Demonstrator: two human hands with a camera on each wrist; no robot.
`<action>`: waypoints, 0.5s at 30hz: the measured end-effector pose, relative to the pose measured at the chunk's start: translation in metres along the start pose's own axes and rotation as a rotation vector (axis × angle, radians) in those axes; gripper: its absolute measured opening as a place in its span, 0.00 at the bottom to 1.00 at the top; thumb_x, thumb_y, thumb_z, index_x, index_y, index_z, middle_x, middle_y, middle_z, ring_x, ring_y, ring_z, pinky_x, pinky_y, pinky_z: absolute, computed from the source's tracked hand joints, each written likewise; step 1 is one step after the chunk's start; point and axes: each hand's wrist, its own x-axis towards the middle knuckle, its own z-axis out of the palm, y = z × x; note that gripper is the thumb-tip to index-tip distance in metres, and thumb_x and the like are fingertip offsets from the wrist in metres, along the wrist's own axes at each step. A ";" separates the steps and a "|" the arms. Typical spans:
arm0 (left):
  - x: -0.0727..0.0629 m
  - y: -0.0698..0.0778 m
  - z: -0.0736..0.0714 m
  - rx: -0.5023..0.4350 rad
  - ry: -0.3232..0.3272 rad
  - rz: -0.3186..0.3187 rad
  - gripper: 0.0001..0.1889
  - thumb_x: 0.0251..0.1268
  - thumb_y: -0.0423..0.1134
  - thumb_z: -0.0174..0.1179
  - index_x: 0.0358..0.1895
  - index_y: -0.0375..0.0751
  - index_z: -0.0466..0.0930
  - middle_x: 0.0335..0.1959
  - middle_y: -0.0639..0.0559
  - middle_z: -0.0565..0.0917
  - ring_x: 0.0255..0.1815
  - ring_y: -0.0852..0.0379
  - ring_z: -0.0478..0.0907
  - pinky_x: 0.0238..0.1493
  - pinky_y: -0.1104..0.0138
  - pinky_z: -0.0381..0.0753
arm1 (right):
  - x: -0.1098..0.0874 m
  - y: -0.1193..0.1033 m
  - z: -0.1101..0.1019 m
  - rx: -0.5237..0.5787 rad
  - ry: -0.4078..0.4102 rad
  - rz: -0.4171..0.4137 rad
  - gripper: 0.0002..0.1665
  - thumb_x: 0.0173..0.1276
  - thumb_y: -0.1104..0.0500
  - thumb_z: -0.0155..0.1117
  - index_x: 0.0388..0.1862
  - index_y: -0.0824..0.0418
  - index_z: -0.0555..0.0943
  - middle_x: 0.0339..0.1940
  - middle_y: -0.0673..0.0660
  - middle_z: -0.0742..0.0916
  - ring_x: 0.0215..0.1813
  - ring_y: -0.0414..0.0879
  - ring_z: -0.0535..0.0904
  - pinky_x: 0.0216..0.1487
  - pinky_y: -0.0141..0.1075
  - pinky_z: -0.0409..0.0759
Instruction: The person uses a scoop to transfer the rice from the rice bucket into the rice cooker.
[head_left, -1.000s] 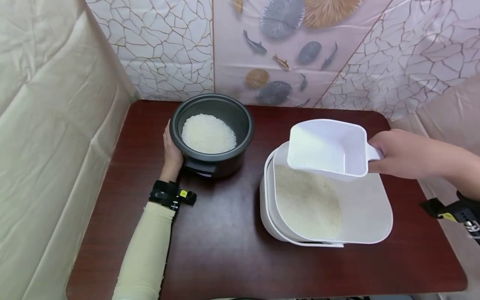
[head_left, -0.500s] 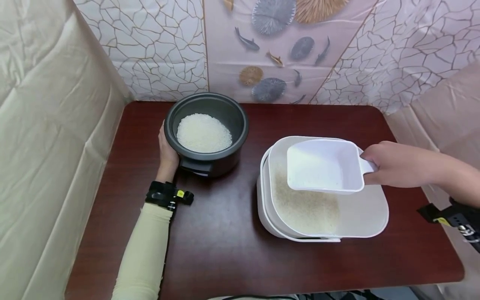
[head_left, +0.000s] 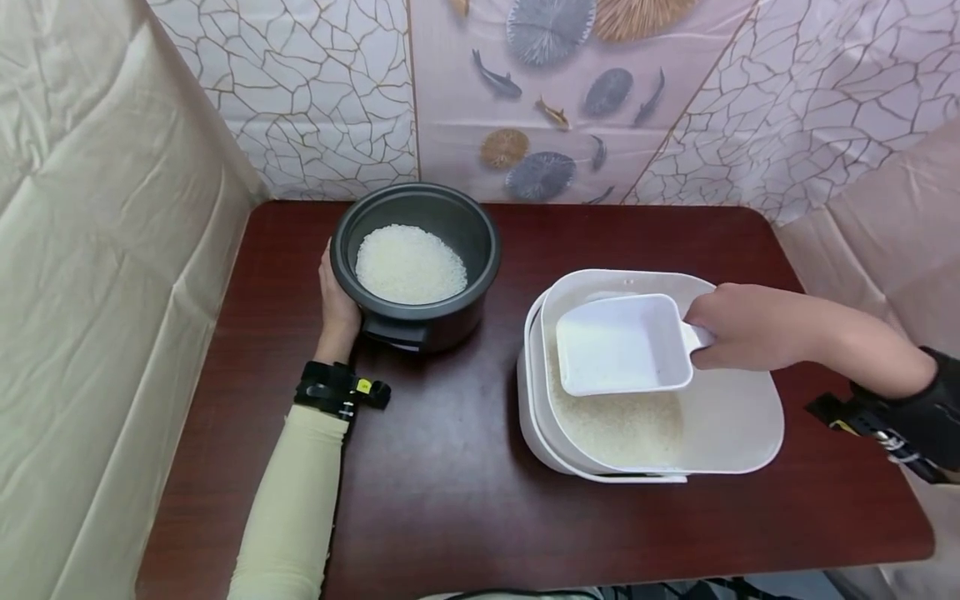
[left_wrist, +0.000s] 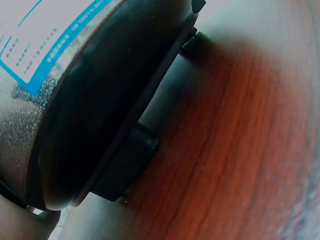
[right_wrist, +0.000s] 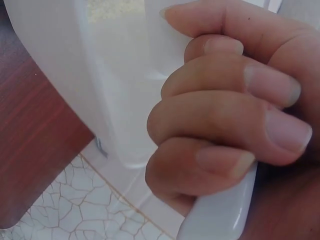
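My left hand (head_left: pixel 337 308) rests along the left side of a dark rice cooker (head_left: pixel 453 329), its fingertips partly hidden behind the pot. A mound of white rice (head_left: pixel 411 265) lies in the cooker's bowl. On the right, my right hand (head_left: pixel 738 327) grips the handle of a white scoop (head_left: pixel 626 346) with curled fingers (right_wrist: pixel 210 120). The scoop looks empty and hangs inside the mouth of a white rice bin (head_left: pixel 738 425), over pale rice (head_left: pixel 630 429). Whether the scoop touches that rice, I cannot tell. The left wrist view shows the cooker's dark lower body (left_wrist: pixel 100 105).
Both vessels stand on a dark red-brown table (head_left: pixel 442 500), the bin to the right of the cooker. A patterned sheet (head_left: pixel 322 92) hangs behind the table. Pale quilted fabric (head_left: pixel 90 292) closes in the left side, and cables (head_left: pixel 525 594) show below the front edge.
My right hand has lowered the scoop and shifted it left, from above the bin's back rim into its mouth. The left hand stays against the cooker. The view has shifted slightly.
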 end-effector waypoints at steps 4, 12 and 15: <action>-0.001 0.000 0.001 -0.007 -0.004 0.023 0.30 0.90 0.53 0.34 0.82 0.42 0.63 0.79 0.43 0.66 0.79 0.51 0.58 0.78 0.66 0.57 | 0.008 -0.005 0.001 -0.032 -0.025 0.014 0.10 0.61 0.58 0.79 0.38 0.57 0.85 0.29 0.45 0.85 0.28 0.42 0.73 0.32 0.40 0.77; -0.001 -0.001 0.004 -0.061 0.004 0.035 0.29 0.90 0.51 0.34 0.82 0.41 0.62 0.79 0.41 0.64 0.79 0.51 0.59 0.77 0.67 0.58 | 0.022 -0.011 -0.001 -0.090 -0.071 0.056 0.12 0.64 0.57 0.78 0.41 0.60 0.84 0.28 0.48 0.84 0.27 0.45 0.74 0.31 0.41 0.75; -0.003 0.001 0.004 -0.043 -0.001 0.037 0.29 0.90 0.52 0.35 0.82 0.41 0.63 0.78 0.41 0.65 0.78 0.51 0.59 0.77 0.66 0.59 | 0.024 -0.010 0.001 -0.080 -0.084 0.064 0.13 0.64 0.57 0.78 0.42 0.60 0.85 0.29 0.49 0.84 0.28 0.46 0.74 0.31 0.41 0.75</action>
